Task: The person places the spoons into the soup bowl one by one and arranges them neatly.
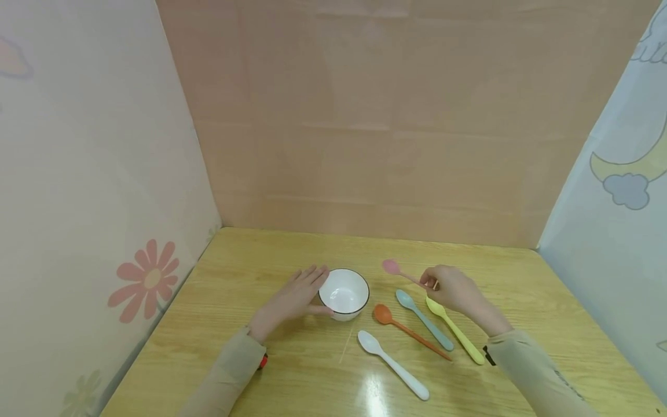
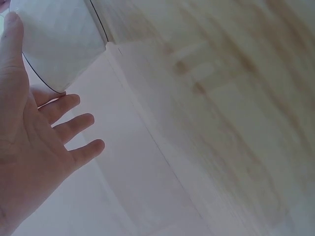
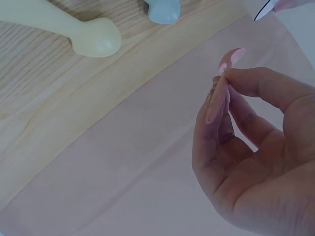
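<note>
My left hand (image 1: 299,295) is at the left side of a white bowl (image 1: 344,292) with a dark rim. Its thumb lies along the near side and its straight fingers touch the far left rim; the left wrist view has the thumb against the bowl's wall (image 2: 59,39) and the other fingers spread. My right hand (image 1: 454,288) pinches a pink spoon (image 1: 391,267) by its handle between thumb and fingers, with the spoon's head pointing left toward the bowl. In the right wrist view the handle end (image 3: 216,103) pokes out beside the fingertips.
On the wooden table (image 1: 250,249), right of and nearer than the bowl, lie an orange spoon (image 1: 383,314), a light blue spoon (image 1: 424,319), a yellow spoon (image 1: 461,336) and a white spoon (image 1: 396,365). A tan backdrop (image 1: 365,145) rises behind, with patterned sheets on both sides.
</note>
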Demonstrator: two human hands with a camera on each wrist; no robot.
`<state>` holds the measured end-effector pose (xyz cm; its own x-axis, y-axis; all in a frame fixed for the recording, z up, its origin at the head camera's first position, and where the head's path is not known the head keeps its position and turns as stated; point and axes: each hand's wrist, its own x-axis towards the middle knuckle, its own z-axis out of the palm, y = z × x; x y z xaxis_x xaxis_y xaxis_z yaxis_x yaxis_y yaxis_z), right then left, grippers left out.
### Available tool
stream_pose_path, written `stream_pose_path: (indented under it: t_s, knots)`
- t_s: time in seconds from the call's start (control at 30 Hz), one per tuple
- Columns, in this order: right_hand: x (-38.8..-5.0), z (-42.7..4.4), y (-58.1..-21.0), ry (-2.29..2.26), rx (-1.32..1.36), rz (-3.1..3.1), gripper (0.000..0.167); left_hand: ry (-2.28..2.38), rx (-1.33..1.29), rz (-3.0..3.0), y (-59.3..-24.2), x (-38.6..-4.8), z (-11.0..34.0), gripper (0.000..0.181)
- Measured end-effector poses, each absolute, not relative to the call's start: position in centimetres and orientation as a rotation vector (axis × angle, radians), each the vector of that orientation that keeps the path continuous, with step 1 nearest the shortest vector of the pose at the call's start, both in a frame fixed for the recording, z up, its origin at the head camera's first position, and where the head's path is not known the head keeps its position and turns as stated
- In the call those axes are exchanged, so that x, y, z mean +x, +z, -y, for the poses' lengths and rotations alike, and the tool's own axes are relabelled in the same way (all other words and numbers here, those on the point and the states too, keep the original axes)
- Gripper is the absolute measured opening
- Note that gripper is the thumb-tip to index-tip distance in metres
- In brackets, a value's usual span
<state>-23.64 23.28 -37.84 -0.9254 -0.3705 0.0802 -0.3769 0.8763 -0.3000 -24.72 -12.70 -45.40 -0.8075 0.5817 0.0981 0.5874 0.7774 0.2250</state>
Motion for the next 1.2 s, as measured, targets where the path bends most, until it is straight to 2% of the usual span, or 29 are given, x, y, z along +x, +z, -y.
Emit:
stream_pose_path:
  t_s: [1.2]
  knots:
    - [-23.1,-19.2,-37.0,0.324,0.778,2.927,0.011,-0.379,-0.987,2.942,-45.5,-24.7,12.8,0.099]
